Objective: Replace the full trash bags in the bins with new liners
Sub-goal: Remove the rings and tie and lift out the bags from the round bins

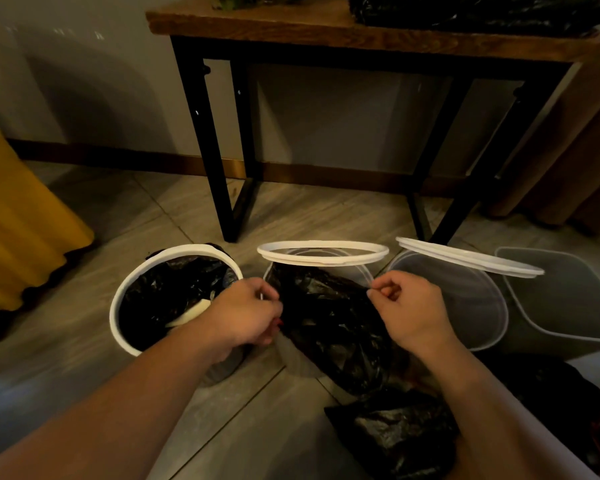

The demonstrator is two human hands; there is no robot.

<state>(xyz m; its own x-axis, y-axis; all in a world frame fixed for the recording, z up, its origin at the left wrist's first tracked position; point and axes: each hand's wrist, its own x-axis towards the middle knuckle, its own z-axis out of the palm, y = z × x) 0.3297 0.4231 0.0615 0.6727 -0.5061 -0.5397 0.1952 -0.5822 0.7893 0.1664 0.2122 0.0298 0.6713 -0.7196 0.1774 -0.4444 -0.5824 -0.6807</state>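
Note:
Three round bins stand in a row on the floor. The left bin [125, 299] has a white rim and a black bag with trash inside. The middle clear bin [362, 271] has its white rim ring [323, 252] lifted above it, and a black liner [329, 323] hangs in and over its front. My left hand [246, 315] pinches the liner's left edge; my right hand [407, 306] pinches its right edge. The right clear bin [471, 303] carries a tilted white ring [465, 256]. A black full bag [395, 434] lies on the floor in front.
A grey rectangular bin [565, 299] stands at the far right. A wooden table [326, 29] with black legs stands behind the bins, with black bags [471, 12] on top. Yellow fabric [18, 230] hangs at the left. Another dark bag [561, 393] lies at the lower right.

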